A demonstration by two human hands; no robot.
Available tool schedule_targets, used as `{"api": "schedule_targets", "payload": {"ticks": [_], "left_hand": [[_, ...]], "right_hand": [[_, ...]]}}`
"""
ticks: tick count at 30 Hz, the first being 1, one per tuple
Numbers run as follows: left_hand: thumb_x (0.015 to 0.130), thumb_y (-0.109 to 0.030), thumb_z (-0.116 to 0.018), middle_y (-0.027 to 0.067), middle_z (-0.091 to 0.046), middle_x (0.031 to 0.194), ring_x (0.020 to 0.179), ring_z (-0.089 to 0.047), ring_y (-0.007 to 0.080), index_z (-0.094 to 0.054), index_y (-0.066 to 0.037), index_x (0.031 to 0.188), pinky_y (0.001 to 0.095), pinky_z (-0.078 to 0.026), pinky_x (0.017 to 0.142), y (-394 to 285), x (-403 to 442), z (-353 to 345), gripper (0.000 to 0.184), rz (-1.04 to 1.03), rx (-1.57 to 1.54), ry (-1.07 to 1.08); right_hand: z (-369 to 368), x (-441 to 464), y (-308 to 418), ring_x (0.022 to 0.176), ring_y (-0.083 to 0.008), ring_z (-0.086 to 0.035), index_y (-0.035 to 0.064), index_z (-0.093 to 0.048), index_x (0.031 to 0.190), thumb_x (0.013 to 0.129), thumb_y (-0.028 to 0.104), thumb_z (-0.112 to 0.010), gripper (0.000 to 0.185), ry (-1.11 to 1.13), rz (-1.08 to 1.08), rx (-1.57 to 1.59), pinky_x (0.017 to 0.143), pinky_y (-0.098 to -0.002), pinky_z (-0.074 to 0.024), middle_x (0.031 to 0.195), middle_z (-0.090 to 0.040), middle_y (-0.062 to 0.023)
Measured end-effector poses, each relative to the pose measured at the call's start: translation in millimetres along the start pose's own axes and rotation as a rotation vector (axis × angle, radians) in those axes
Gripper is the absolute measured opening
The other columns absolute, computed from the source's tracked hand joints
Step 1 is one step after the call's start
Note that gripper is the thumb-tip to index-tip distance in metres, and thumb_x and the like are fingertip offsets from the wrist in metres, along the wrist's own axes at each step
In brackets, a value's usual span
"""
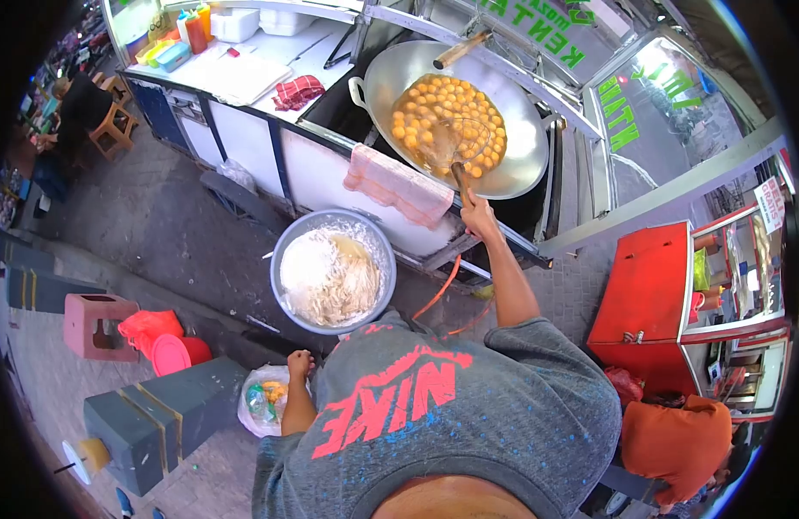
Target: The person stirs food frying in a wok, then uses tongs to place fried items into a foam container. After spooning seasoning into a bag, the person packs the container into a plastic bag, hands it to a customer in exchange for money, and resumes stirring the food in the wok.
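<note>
My right hand (pixel 477 214) is wrapped round the wooden handle of a wire skimmer (pixel 459 177). The skimmer's mesh head dips into the oil of a large metal wok (pixel 525 130), among many round golden balls (pixel 458 102). A second wooden handle (pixel 462 50) lies across the wok's far rim. Low at my side hangs my left hand (pixel 301 362), its fingers curled and nothing visible in them. It is just above a clear plastic bag (pixel 263 400) with green and orange contents. In front of me stands a grey tub (pixel 282 303) of white flour-like powder and pale strips.
A pink towel (pixel 399 183) hangs on the cart's edge, and a red cloth (pixel 298 92) lies on the white counter (pixel 239 71) near sauce bottles (pixel 195 33). A red cart (pixel 639 303) and a person in orange (pixel 676 445) are at right; a pink stool (pixel 96 324) is at left.
</note>
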State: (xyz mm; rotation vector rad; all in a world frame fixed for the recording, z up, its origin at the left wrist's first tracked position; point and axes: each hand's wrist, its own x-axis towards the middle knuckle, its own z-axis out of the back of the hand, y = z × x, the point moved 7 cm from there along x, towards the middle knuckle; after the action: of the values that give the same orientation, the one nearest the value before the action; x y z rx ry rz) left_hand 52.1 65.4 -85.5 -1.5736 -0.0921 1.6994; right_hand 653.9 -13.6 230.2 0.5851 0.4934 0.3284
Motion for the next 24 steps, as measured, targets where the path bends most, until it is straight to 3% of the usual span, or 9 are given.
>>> {"api": "schedule_targets", "payload": {"ticks": [4, 6, 8, 10, 13, 16, 18, 21, 24], "left_hand": [[0.086, -0.018, -0.056, 0.0059, -0.062, 0.068, 0.046, -0.055, 0.0129, -0.062, -0.005, 0.087, 0.0266, -0.036, 0.037, -2, 0, 4, 0.014, 0.004, -0.011, -0.014], [0.086, -0.018, -0.056, 0.0065, -0.062, 0.068, 0.045, -0.055, 0.0136, -0.061, -0.005, 0.086, 0.0268, -0.036, 0.036, -2, 2, 6, 0.014, 0.026, -0.006, -0.029], [0.085, -0.016, -0.056, 0.0072, -0.062, 0.067, 0.044, -0.055, 0.0143, -0.061, -0.004, 0.085, 0.027, -0.036, 0.035, -3, -1, 9, 0.013, 0.012, -0.051, -0.042], [0.085, -0.016, -0.056, 0.0074, -0.062, 0.067, 0.044, -0.054, 0.0143, -0.061, -0.004, 0.085, 0.0269, -0.036, 0.035, -1, -2, 10, 0.013, 0.023, -0.058, -0.034], [0.085, -0.016, -0.056, 0.0075, -0.062, 0.066, 0.043, -0.054, 0.0143, -0.061, -0.004, 0.085, 0.0268, -0.036, 0.035, 0, -3, 9, 0.013, 0.048, -0.015, -0.056], [0.085, -0.017, -0.055, 0.007, -0.062, 0.067, 0.045, -0.055, 0.0139, -0.062, -0.004, 0.087, 0.0268, -0.037, 0.036, 5, -3, 7, 0.014, 0.06, 0.033, -0.016], [0.086, -0.018, -0.055, 0.0063, -0.062, 0.067, 0.046, -0.055, 0.0137, -0.062, -0.004, 0.087, 0.0269, -0.038, 0.037, 6, -2, 6, 0.015, 0.074, 0.028, -0.006], [0.087, -0.02, -0.055, 0.0055, -0.062, 0.068, 0.048, -0.056, 0.0134, -0.062, -0.004, 0.087, 0.0269, -0.039, 0.039, -3, -8, 6, 0.018, 0.07, 0.017, -0.018], [0.089, -0.021, -0.055, 0.0054, -0.063, 0.068, 0.048, -0.056, 0.0133, -0.063, -0.004, 0.087, 0.0269, -0.04, 0.04, -12, -11, 6, 0.019, 0.057, 0.01, -0.035]], "right_hand": [[39, 21, 8, 0.075, -0.0331, -0.066, 0.019, -0.046, 0.135, 0.078, 0.02, -0.052, 0.058, -0.038, 0.177, -0.16, 0.067, -0.0401, -0.0529, 0.091, -0.067, -0.0178], [83, 21, 1, 0.096, -0.037, -0.062, 0.0229, -0.051, 0.13, 0.076, 0.02, -0.054, 0.054, -0.389, 0.216, -0.436, 0.084, -0.0432, -0.0489, 0.106, -0.065, -0.0172], [120, -2, 16, 0.105, -0.035, -0.059, 0.0263, -0.052, 0.129, 0.076, 0.018, -0.054, 0.054, -0.283, 0.076, -0.496, 0.088, -0.044, -0.0473, 0.114, -0.061, -0.0181], [147, 12, 0, 0.103, -0.0344, -0.06, 0.0264, -0.051, 0.129, 0.077, 0.012, -0.055, 0.055, -0.419, 0.142, -0.546, 0.085, -0.0449, -0.0482, 0.111, -0.063, -0.0171], [181, 26, -10, 0.097, -0.0341, -0.061, 0.0172, -0.053, 0.123, 0.077, 0.004, -0.056, 0.048, -0.599, 0.218, -0.679, 0.081, -0.0445, -0.0494, 0.103, -0.064, -0.0147], [198, 60, -35, 0.103, -0.0371, -0.059, 0.0171, -0.051, 0.127, 0.078, 0.001, -0.051, 0.052, -0.556, 0.142, -0.753, 0.085, -0.0463, -0.0477, 0.112, -0.062, -0.0156], [186, 87, -46, 0.103, -0.0394, -0.058, 0.0102, -0.046, 0.129, 0.077, 0.004, -0.053, 0.053, -0.464, 0.174, -0.738, 0.085, -0.0484, -0.0474, 0.111, -0.061, -0.0213], [138, 109, -33, 0.105, -0.0412, -0.057, 0.0061, -0.045, 0.126, 0.075, 0.008, -0.056, 0.052, -0.286, 0.027, -0.598, 0.089, -0.0494, -0.046, 0.11, -0.06, -0.0249], [65, 178, -39, 0.099, -0.0419, -0.059, 0.0038, -0.054, 0.113, 0.07, 0.008, -0.059, 0.044, -0.226, 0.155, -0.41, 0.084, -0.0466, -0.0479, 0.099, -0.063, -0.0264]]}}
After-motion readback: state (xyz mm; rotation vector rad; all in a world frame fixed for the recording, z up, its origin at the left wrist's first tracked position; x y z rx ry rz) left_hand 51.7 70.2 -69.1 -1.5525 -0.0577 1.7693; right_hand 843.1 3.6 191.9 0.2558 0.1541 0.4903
